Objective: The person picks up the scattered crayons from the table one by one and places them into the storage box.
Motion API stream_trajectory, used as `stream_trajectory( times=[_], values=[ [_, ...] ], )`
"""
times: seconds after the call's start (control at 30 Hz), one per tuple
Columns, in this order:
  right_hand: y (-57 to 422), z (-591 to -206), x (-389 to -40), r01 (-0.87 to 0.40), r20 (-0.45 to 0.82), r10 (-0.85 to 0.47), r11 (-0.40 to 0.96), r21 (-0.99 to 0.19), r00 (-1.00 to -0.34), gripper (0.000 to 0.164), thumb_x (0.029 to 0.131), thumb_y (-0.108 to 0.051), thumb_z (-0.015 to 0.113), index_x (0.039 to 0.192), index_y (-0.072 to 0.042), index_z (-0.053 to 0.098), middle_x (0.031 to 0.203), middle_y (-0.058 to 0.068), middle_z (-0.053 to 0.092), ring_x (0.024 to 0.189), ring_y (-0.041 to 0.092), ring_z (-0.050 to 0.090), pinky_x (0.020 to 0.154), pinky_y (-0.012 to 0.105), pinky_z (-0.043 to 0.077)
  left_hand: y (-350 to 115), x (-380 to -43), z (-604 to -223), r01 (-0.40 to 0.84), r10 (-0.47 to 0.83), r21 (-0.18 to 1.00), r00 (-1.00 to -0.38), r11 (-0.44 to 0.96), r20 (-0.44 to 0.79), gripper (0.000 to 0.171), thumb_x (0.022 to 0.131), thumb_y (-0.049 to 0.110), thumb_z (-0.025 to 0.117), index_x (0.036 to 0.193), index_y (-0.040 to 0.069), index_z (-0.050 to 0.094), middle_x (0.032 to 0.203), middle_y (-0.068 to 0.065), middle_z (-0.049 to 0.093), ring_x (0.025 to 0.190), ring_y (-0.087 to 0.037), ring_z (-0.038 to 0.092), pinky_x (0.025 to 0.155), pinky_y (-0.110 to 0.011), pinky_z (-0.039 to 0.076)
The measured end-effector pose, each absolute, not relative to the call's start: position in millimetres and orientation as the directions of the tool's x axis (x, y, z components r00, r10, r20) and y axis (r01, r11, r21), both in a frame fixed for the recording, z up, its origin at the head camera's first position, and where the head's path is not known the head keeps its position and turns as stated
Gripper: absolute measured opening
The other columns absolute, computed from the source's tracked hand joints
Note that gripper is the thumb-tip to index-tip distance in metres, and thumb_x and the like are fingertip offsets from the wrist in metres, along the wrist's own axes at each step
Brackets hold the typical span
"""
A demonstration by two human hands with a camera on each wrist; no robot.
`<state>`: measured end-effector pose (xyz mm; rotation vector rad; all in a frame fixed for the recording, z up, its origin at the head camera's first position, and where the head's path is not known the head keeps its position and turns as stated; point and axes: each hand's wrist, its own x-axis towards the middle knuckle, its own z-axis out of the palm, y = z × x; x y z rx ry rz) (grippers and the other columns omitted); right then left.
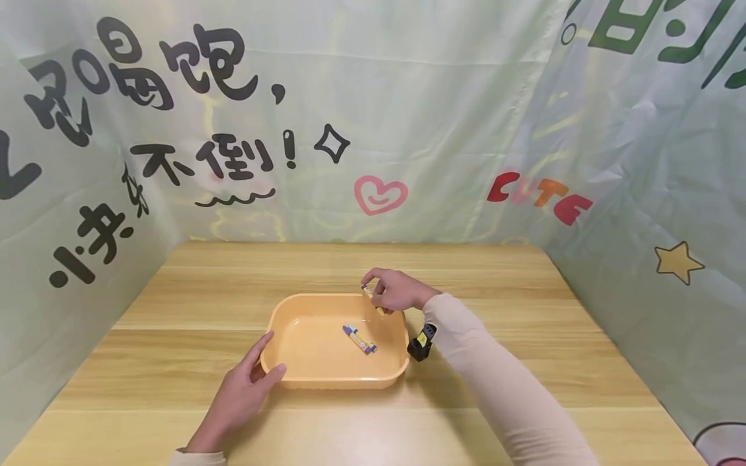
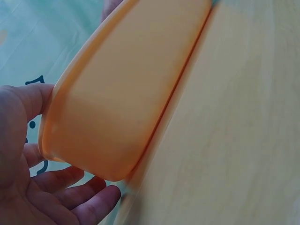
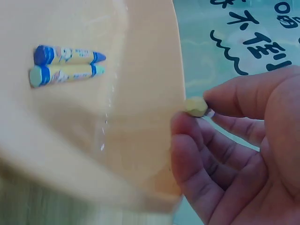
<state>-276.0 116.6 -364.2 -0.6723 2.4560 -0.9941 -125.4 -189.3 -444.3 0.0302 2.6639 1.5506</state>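
An orange plastic basin (image 1: pixel 315 340) stands on the wooden table. My left hand (image 1: pixel 236 391) holds its near left corner, thumb and fingers set around the rim, as the left wrist view also shows. Over the far right rim, my right hand (image 1: pixel 403 291) pinches a crayon (image 1: pixel 367 290) between thumb and fingers; its yellowish end (image 3: pixel 196 107) faces the right wrist camera. Two crayons lie side by side on the basin floor: a dark blue crayon (image 3: pixel 72 55) and a mint green crayon (image 3: pixel 65 74), both with printed wrappers.
A wooden table (image 1: pixel 495 272) spreads around the basin. Pale printed cloth (image 1: pixel 443 129) hangs as walls behind the table and along both sides. A black wrist device (image 1: pixel 422 344) is strapped at the right sleeve, close to the basin's right rim.
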Motion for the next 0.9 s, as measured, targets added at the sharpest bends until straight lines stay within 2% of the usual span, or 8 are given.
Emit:
stream_trajectory(
  times=[0.2,0.37,0.63,0.73,0.9],
  values=[
    [107,-368,-275,-0.209,-0.244,-0.557,0.627,-0.751,-0.794,0.037,0.093,-0.001,0.057,0.129,-0.003,0.05,0.091,0.015,0.065,0.065,0.021,0.062,0.065,0.035,0.056,-190,-125,-444,-0.02,0.046,0.871,-0.998,0.491,-0.048,0.071,0.093,0.041,0.065,0.153,0.027,0.03,0.064,0.0,0.041,0.054,-0.01,0.038,0.047,-0.025,0.038],
    [101,-371,-274,-0.203,-0.256,-0.564,0.624,-0.755,-0.785,0.032,0.092,-0.001,0.058,0.123,-0.002,0.05,0.088,0.012,0.065,0.068,0.023,0.064,0.066,0.033,0.056,-189,-126,-444,-0.032,0.036,0.872,-0.998,0.489,-0.056,0.07,0.092,0.04,0.065,0.153,0.028,0.03,0.064,0.0,0.04,0.054,-0.01,0.037,0.046,-0.024,0.037],
    [95,-375,-274,-0.216,-0.243,-0.584,0.605,-0.766,-0.775,0.019,0.091,0.002,0.059,0.108,-0.001,0.052,0.081,0.009,0.065,0.062,0.018,0.061,0.06,0.029,0.053,-188,-126,-441,-0.031,0.039,0.869,-0.998,0.494,-0.058,0.07,0.093,0.04,0.065,0.152,0.029,0.03,0.064,-0.001,0.041,0.054,-0.011,0.037,0.047,-0.025,0.037],
    [90,-377,-272,-0.216,-0.272,-0.587,0.627,-0.749,-0.763,0.018,0.091,0.003,0.06,0.108,0.0,0.055,0.085,0.009,0.064,0.062,0.017,0.061,0.061,0.03,0.054,-188,-126,-441,-0.023,0.035,0.86,-0.998,0.509,-0.047,0.07,0.093,0.041,0.064,0.153,0.028,0.03,0.067,-0.001,0.043,0.061,-0.011,0.045,0.053,-0.026,0.041],
    [83,-380,-270,-0.215,-0.355,-0.595,0.68,-0.701,-0.722,0.019,0.091,0.002,0.062,0.109,-0.001,0.058,0.088,0.007,0.063,0.065,0.017,0.064,0.063,0.03,0.056,-188,-125,-442,-0.03,0.033,0.85,-0.998,0.526,-0.056,0.07,0.094,0.042,0.063,0.153,0.027,0.029,0.072,-0.003,0.046,0.071,-0.017,0.051,0.06,-0.03,0.046]
  ],
)
